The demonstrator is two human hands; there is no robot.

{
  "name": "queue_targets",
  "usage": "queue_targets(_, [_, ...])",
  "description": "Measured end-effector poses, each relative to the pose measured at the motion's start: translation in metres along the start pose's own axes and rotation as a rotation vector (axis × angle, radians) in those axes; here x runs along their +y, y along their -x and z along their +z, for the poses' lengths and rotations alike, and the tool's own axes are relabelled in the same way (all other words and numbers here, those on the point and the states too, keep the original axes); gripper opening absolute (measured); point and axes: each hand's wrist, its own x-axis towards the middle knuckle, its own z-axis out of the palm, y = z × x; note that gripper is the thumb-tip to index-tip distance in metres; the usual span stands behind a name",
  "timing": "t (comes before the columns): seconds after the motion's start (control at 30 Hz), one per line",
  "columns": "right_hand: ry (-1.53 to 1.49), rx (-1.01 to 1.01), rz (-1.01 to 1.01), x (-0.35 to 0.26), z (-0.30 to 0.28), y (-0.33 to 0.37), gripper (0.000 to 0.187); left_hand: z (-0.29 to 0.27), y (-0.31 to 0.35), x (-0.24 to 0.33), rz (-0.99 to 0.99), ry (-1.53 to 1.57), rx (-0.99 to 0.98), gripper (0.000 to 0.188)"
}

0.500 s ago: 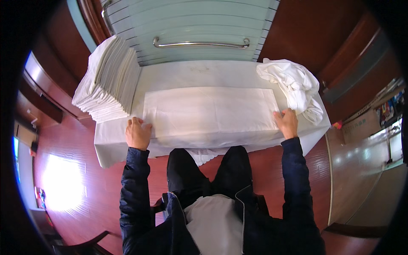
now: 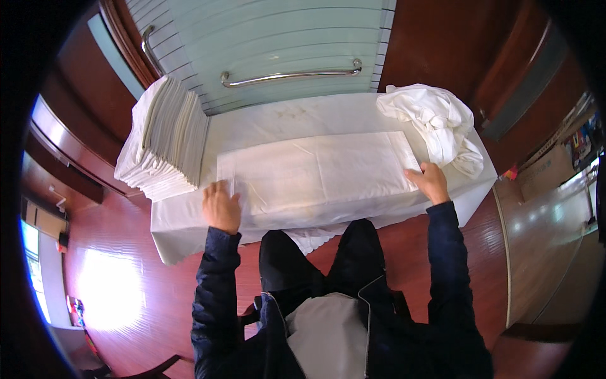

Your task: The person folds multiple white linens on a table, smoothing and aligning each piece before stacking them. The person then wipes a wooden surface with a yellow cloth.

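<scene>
Table (image 2: 189,237) draped in white, bearing a flat folded cloth (image 2: 322,174) spread across its middle, a tall stack (image 2: 165,140) of folded cloths at its left end and a crumpled heap (image 2: 435,123) at its right. Left hand (image 2: 221,207) lies open, palm down, on the cloth's near left corner. Right hand (image 2: 431,182) lies open on its near right corner, both arms extended forward in dark sleeves.

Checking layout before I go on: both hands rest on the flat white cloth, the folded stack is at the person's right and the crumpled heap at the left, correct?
Sides are swapped. The head view shows the folded stack at the person's left and the crumpled heap at the right. Both hands, left and right, do rest on the flat white cloth.
</scene>
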Motion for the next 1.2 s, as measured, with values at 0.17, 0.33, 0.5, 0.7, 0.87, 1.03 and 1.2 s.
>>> queue_targets(0.17, [-0.352, 0.043, 0.01, 0.004, 0.005, 0.013, 0.048, 0.052, -0.018, 0.1, 0.27, 0.304, 0.008, 0.029])
queue_targets(0.33, [-0.977, 0.106, 0.191, -0.01, 0.016, 0.036, 0.028, 0.102, -0.045, 0.2, 0.268, 0.36, -0.055, 0.06])
queue_targets(0.5, [-1.303, 0.242, 0.277, -0.016, 0.035, 0.049, 0.03, 0.113, -0.037, 0.212, 0.251, 0.215, -0.065, 0.071])
queue_targets(0.7, [-1.359, 0.551, 0.223, -0.045, 0.049, 0.05, 0.02, 0.12, -0.035, 0.208, 0.214, 0.222, -0.082, 0.072])
queue_targets(0.87, [-1.396, 0.621, 0.153, -0.112, 0.007, 0.044, 0.017, 0.118, -0.037, 0.21, 0.198, 0.265, -0.099, 0.072])
queue_targets(1.03, [-1.128, 0.422, -0.505, -0.253, -0.005, 0.065, 0.017, 0.113, -0.069, 0.177, -0.163, 1.47, -0.096, 0.072])
queue_targets(1.2, [-0.665, 0.102, -1.084, -0.295, 0.049, 0.17, 0.055, 0.104, -0.073, 0.118, -0.496, 2.683, -0.178, 0.067])
